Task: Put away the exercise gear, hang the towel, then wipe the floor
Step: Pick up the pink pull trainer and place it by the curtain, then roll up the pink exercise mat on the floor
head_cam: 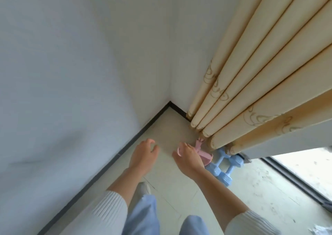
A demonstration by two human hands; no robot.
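Observation:
A pink exercise piece (204, 155) with a loop handle lies low over the floor in the room corner, and my right hand (188, 158) grips its loop. Two blue dumbbells (221, 168) lie side by side on the floor just right of it, partly under the curtain hem. My left hand (143, 155) hovers to the left above the bare tile with fingers loosely curled, holding nothing. No towel is in view.
White walls meet in the corner with a dark skirting board (136, 137). A cream pleated curtain (251, 91) hangs at the right, reaching the floor. A sliding door track (294, 182) runs at the lower right. My shoe (143, 189) and legs stand on the beige tile.

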